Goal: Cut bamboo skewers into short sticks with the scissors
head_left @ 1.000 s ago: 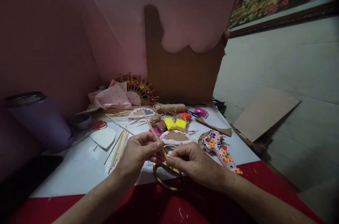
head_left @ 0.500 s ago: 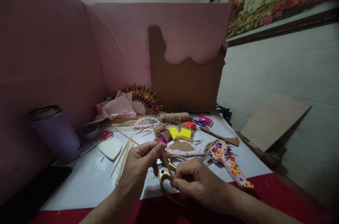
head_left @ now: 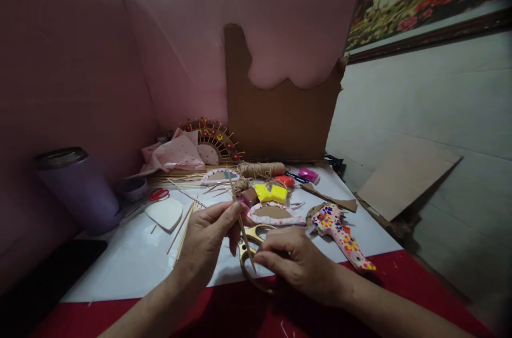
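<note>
Cloth (head_left: 192, 319) in red runs along the near edge, before the white tabletop (head_left: 120, 271). Above it, the left hand (head_left: 214, 228) pinches a thin stick (head_left: 243, 234) between thumb and fingers, partway along its length, probably to steady it. The stick slants, its far end up past the fingers, its near end down by the right hand (head_left: 296, 258). That hand is curled, fingertips at the near end; whether they grip it or only touch it, I cannot tell. Being so close, the two hands seem set for fine control. Just behind the stick, between the hands, show the handles of gold scissors (head_left: 242, 248); their blades are hidden, and whether they rest or are held is unclear. To the right lies a flowered shape (head_left: 340, 234); to the left, loose sticks (head_left: 184, 231) lie roughly side by side, perhaps for easy reach, near a white piece (head_left: 165, 214). Beyond the hands, a rimmed half-disc (head_left: 274, 212) lies before yellow packets (head_left: 271, 193), with a twine roll (head_left: 262, 169) farther back. A purple cup (head_left: 82, 188) stands at far left, apart from the clutter. At the back, a fan shape (head_left: 231, 146) stands beside pink fabric (head_left: 178, 151), and cut cardboard (head_left: 280, 122) stands upright, apparently propped by the pink panel (head_left: 180, 50) behind.
</note>
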{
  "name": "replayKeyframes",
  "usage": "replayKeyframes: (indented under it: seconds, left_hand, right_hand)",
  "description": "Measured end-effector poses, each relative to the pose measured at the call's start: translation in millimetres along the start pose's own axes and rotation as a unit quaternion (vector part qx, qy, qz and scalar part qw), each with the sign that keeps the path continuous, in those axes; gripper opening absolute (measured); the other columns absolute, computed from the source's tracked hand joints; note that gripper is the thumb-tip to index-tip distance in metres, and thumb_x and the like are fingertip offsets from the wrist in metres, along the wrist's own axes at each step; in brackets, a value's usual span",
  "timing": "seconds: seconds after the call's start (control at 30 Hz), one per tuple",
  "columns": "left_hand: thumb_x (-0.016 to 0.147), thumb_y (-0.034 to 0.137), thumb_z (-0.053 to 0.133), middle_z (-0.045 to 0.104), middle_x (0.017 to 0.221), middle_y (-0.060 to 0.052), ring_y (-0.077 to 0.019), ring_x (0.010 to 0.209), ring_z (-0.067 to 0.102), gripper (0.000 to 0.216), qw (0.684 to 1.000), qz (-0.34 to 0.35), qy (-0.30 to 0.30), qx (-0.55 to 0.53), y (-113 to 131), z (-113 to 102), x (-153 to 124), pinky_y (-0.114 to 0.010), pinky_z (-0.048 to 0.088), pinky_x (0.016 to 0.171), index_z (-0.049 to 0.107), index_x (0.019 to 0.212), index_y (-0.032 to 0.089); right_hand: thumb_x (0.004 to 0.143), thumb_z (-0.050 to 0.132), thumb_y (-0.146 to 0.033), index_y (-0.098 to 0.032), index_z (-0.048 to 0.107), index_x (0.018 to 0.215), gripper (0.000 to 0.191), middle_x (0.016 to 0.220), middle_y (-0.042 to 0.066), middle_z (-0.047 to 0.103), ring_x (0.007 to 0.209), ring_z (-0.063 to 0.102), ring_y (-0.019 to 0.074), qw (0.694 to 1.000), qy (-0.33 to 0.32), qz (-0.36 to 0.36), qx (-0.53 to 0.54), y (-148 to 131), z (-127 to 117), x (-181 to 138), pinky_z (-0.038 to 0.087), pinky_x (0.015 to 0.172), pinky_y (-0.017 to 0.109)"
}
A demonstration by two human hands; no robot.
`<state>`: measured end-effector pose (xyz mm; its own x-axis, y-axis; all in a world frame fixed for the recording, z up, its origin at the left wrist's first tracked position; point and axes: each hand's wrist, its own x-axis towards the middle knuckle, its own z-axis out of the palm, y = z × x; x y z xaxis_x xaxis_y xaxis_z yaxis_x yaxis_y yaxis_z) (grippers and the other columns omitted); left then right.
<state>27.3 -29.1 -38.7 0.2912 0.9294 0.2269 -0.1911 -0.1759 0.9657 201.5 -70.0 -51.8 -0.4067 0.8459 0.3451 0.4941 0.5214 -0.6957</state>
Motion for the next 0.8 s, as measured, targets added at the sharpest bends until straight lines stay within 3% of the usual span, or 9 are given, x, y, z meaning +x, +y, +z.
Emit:
replayKeyframes:
  seconds: [0.07, 0.13, 0.2, 0.27, 0.4, 0.5, 0.63, 0.8]
  left_hand:
    - [0.079, 0.034, 0.060, 0.064, 0.062, -0.002, -0.0063, 0.042, 0.043, 0.023, 1.000, 0.009, 0.011, 0.003, 3.1, -4.2, 1.6, -0.019, 0.033, 0.038, 0.069, 0.072, 0.014]
    - [0.078, 0.033, 0.061, 0.064, 0.063, -0.003, -0.0061, 0.043, 0.042, 0.024, 0.999, 0.022, 0.016, 0.019, 7.5, -9.9, 4.1, -0.019, 0.034, 0.039, 0.067, 0.067, 0.013]
    - [0.078, 0.032, 0.061, 0.063, 0.059, -0.002, -0.0060, 0.045, 0.043, 0.024, 0.998, 0.040, 0.027, 0.035, 12.8, -16.6, 7.2, -0.019, 0.034, 0.041, 0.067, 0.065, 0.013]
    - [0.077, 0.031, 0.063, 0.063, 0.058, -0.001, -0.0069, 0.048, 0.046, 0.022, 0.996, 0.048, 0.047, 0.052, 18.2, -23.1, 10.7, -0.018, 0.036, 0.044, 0.069, 0.067, 0.013]
    - [0.072, 0.032, 0.068, 0.070, 0.065, -0.004, -0.0122, 0.063, 0.060, 0.020, 0.993, 0.019, 0.097, 0.066, 25.8, -30.8, 14.8, -0.020, 0.045, 0.059, 0.072, 0.073, 0.013]
    - [0.071, 0.037, 0.068, 0.071, 0.067, -0.006, -0.0161, 0.061, 0.065, 0.025, 0.996, -0.040, 0.070, 0.037, 27.4, -32.0, 13.4, -0.026, 0.050, 0.061, 0.070, 0.077, 0.013]
    - [0.074, 0.039, 0.064, 0.070, 0.067, -0.006, -0.0150, 0.054, 0.064, 0.027, 0.996, -0.078, -0.009, 0.032, 28.8, -32.2, 8.0, -0.023, 0.048, 0.051, 0.068, 0.075, 0.012]
    - [0.077, 0.040, 0.060, 0.068, 0.066, -0.005, -0.0143, 0.053, 0.065, 0.029, 0.989, -0.112, -0.093, 0.025, 31.8, -30.3, 0.4, -0.019, 0.044, 0.046, 0.064, 0.073, 0.012]
  right_hand:
    - [0.089, 0.046, -0.024, -0.016, 0.057, 0.064, 0.028, 0.063, 0.000, 0.054, 0.061, 0.048, 0.0118, 0.996, 0.045, -0.034, -0.071, -1.4, -9.6, 1.4, 0.037, 0.061, 0.024]
    - [0.088, 0.046, -0.021, -0.016, 0.057, 0.069, 0.022, 0.077, 0.004, 0.059, 0.077, 0.052, 0.0156, 0.990, 0.041, -0.056, -0.126, -2.6, -16.5, 2.4, 0.040, 0.072, 0.028]
    - [0.084, 0.051, -0.020, -0.017, 0.056, 0.075, 0.011, 0.093, 0.008, 0.059, 0.091, 0.052, 0.0197, 0.983, -0.006, -0.051, -0.178, -3.8, -17.5, 2.8, 0.041, 0.080, 0.032]
    - [0.080, 0.055, -0.019, -0.016, 0.054, 0.081, 0.003, 0.096, 0.010, 0.058, 0.092, 0.051, 0.0219, 0.971, -0.059, -0.013, -0.229, -5.7, -12.7, 3.3, 0.041, 0.080, 0.035]
    - [0.073, 0.050, -0.007, -0.013, 0.050, 0.093, 0.021, 0.094, 0.011, 0.057, 0.086, 0.052, 0.0218, 0.954, -0.118, 0.065, -0.268, -12.5, -0.4, 8.1, 0.042, 0.076, 0.034]
    - [0.066, 0.051, -0.006, -0.015, 0.046, 0.101, 0.036, 0.097, 0.010, 0.056, 0.086, 0.052, 0.0205, 0.967, -0.118, 0.088, -0.209, -18.1, -3.7, 12.5, 0.041, 0.073, 0.031]
    - [0.066, 0.055, -0.010, -0.019, 0.047, 0.096, 0.033, 0.080, 0.000, 0.055, 0.068, 0.050, 0.0135, 0.981, -0.073, 0.158, -0.091, -22.3, -26.4, 8.8, 0.037, 0.057, 0.023]
    - [0.064, 0.064, -0.017, -0.021, 0.040, 0.121, 0.062, 0.069, -0.005, 0.054, 0.059, 0.051, 0.0104, 0.952, -0.052, 0.289, 0.086, -23.1, -57.1, -14.2, 0.038, 0.052, 0.021]
